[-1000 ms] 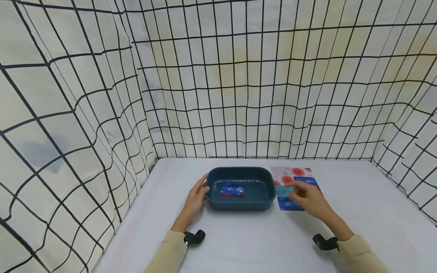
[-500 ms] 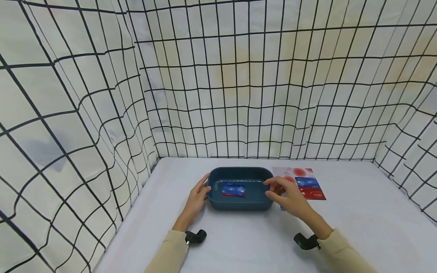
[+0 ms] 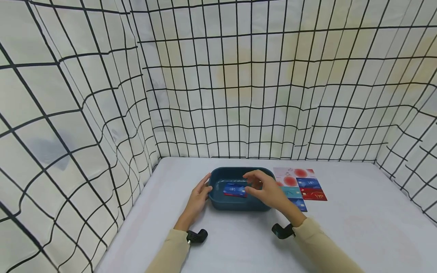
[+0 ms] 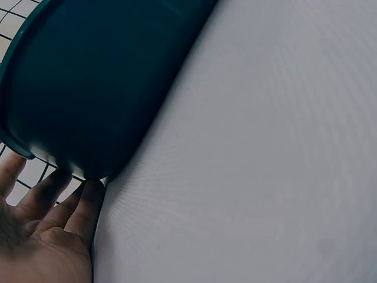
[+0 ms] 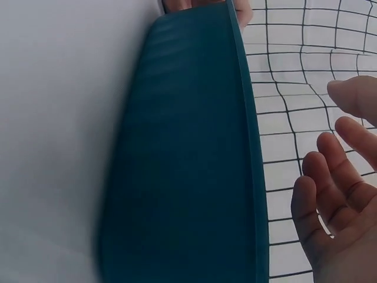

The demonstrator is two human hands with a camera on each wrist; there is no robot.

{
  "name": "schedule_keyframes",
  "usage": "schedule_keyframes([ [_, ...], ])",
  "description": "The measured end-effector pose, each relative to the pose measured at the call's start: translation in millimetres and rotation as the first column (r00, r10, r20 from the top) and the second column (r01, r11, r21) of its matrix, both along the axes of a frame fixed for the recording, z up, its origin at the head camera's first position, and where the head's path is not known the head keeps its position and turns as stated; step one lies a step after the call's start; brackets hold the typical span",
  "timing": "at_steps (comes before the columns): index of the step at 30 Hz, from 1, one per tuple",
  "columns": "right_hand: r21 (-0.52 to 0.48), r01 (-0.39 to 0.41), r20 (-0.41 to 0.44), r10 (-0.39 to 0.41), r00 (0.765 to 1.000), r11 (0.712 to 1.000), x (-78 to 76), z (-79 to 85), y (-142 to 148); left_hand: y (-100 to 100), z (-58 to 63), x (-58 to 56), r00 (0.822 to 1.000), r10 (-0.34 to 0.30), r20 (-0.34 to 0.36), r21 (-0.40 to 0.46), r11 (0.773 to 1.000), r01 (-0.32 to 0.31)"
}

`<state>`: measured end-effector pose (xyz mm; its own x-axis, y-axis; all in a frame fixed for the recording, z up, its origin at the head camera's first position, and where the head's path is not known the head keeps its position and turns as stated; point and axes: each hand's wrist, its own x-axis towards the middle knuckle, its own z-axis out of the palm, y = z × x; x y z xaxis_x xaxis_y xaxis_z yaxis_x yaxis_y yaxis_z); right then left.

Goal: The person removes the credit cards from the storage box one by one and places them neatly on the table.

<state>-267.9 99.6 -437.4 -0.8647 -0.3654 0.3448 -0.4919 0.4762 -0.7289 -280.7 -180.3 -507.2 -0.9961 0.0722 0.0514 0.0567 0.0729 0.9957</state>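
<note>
A dark teal plastic bin stands on the white table. Inside it, towards the left, a blue VIP card overlaps a red card. My left hand rests against the bin's left end. Its fingertips touch the outer wall in the left wrist view, where the fingers look fairly straight. Above the bin's right half is my right hand, thumb and fingers apart and gently bent. Nothing shows between those fingers in the right wrist view, where the hand is beside the bin's rim.
Right of the bin lie several cards: pale pink ones with red circles, a teal one, a blue VIP card, a red VIP card and another blue card. Black netting over white cloth surrounds the table.
My right hand has moved left from the cards on the table to above the bin, uncovering those cards. My left hand and the bin stay in place; the view shifts slightly.
</note>
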Motion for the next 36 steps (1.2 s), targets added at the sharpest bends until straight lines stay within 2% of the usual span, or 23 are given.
schedule_keyframes([
  [8, 0.011, -0.058, 0.018, 0.058, 0.998, 0.998, -22.0, -6.0, -15, 1, -0.8, -0.8, 1.000, -0.003, -0.001, -0.003, 1.000, 0.003],
  [21, 0.121, -0.039, 0.139, 0.022, 0.990, 0.992, -53.4, -27.0, -25, 1, -2.2, -0.3, 1.000, -0.006, 0.001, -0.007, 1.000, 0.006],
  [26, 0.160, -0.071, 0.131, 0.050, 0.990, 0.984, -62.6, -32.8, -26, 0, -2.5, 1.0, 1.000, -0.004, -0.002, -0.010, 1.000, 0.004],
  [36, 0.258, -0.057, 0.174, 0.012, 0.985, 0.965, -68.0, -35.1, -24, 0, -0.6, 1.0, 1.000, -0.002, -0.005, -0.001, 1.000, 0.002],
])
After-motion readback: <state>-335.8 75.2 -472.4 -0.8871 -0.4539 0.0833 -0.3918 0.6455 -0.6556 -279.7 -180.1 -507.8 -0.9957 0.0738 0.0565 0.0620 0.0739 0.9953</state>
